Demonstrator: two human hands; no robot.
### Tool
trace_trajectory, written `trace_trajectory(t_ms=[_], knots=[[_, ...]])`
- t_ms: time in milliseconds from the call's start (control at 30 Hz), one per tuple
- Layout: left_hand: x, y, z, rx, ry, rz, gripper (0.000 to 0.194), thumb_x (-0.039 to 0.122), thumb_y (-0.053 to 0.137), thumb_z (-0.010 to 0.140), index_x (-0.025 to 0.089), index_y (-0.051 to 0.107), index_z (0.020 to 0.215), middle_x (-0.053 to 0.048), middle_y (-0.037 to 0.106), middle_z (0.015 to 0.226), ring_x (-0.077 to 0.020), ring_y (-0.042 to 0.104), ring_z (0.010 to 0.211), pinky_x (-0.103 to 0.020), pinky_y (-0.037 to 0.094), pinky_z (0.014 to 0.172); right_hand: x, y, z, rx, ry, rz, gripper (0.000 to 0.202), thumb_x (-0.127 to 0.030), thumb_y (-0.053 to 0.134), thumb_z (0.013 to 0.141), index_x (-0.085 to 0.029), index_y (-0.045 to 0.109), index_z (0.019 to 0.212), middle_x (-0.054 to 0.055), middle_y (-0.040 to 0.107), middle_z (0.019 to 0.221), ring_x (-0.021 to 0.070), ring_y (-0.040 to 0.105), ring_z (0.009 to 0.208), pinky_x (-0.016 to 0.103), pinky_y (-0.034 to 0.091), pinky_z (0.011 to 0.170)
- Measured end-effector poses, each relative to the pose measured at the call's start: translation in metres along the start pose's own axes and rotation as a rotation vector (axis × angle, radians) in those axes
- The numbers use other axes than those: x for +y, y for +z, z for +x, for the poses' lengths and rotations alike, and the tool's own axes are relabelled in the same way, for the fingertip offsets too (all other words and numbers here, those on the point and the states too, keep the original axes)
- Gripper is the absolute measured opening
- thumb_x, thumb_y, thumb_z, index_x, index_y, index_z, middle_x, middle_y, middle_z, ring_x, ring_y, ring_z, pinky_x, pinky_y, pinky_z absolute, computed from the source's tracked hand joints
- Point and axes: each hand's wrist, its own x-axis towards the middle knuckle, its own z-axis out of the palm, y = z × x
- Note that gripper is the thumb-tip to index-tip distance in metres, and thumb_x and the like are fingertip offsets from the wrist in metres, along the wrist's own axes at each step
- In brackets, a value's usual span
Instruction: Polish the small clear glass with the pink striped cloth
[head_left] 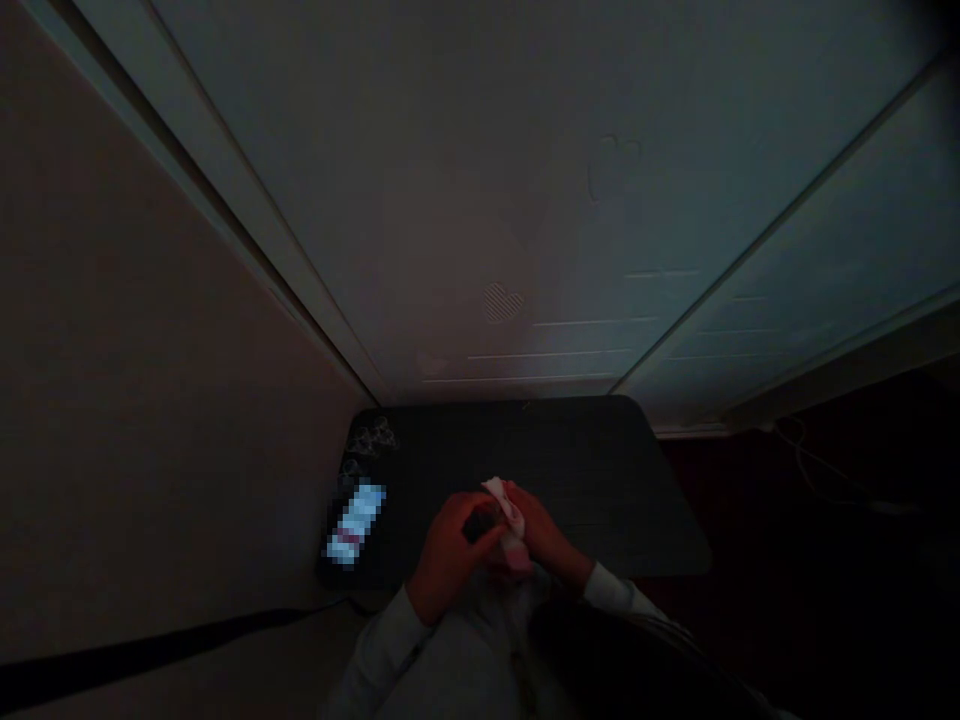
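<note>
Dim light covers a pale panel (420, 180) at the back, marked with a striped heart (503, 302) and several thin straight lines lower down. Plain brownish wall (135, 380) fills the left side. Against the foot of the panel stands a dark table (622, 500) with rounded corners, its far edge running along the panel.

Over the middle of the table's near edge, close to the person's body, both hands meet on a soft pink-and-white cloth (512, 515). It is bunched, with a pale strip curling along its upper part and a pinker part hanging below. The left hand (450, 545) has its thumb bent across to the cloth, pressing on it; a dark patch shows between thumb and fingers, and I cannot tell whether it is an object or shadow. The right hand (546, 535) is closed on the cloth from the other side, its fingers mostly hidden. Light sleeves (622, 592) reach both wrists.

Near the table's left edge, toward the near corner, lies a phone (355, 524) with a lit, blurred screen. Just beyond it, by the far left corner, sit some small clear pieces (375, 437). Well off the table's right edge, a thin cord (806, 465) trails in the dark.
</note>
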Motion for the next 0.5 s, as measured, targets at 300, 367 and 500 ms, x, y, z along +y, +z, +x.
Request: trace_trajectory(t_ms=[300,367,500], knots=[[-0.003,0.001,-0.001,0.013,-0.048,0.007,0.023,0.018,0.066,0.067,0.021,0.066,0.09,-0.005,0.068,0.091,-0.0208,0.061,0.086,-0.032,0.047,0.078,-0.002,0.003,-0.006,0.009,0.011,-0.153,0.034,-0.052,0.053,0.079,-0.022,0.07,0.075,0.003,0.068,0.071,0.0194,0.059,0.07,0.032,0.045,0.072],[-0.003,0.002,-0.001,0.037,-0.048,-0.005,0.024,0.019,0.065,0.068,0.021,0.066,0.092,-0.005,0.068,0.092,-0.0206,0.061,0.086,-0.032,0.048,0.078,-0.005,0.004,-0.007,0.019,0.018,-0.142,0.034,-0.053,0.054,0.078,-0.023,0.069,0.075,0.001,0.067,0.07,0.0185,0.058,0.069,0.031,0.045,0.07],[-0.005,0.001,0.0,0.134,-0.142,-0.078,0.026,0.026,0.066,0.069,0.02,0.065,0.094,-0.004,0.067,0.087,-0.0199,0.061,0.081,-0.032,0.048,0.075,-0.01,0.007,-0.007,0.025,0.038,-0.034,0.039,-0.058,0.054,0.076,-0.021,0.068,0.079,0.001,0.068,0.075,0.018,0.059,0.071,0.03,0.046,0.069]])
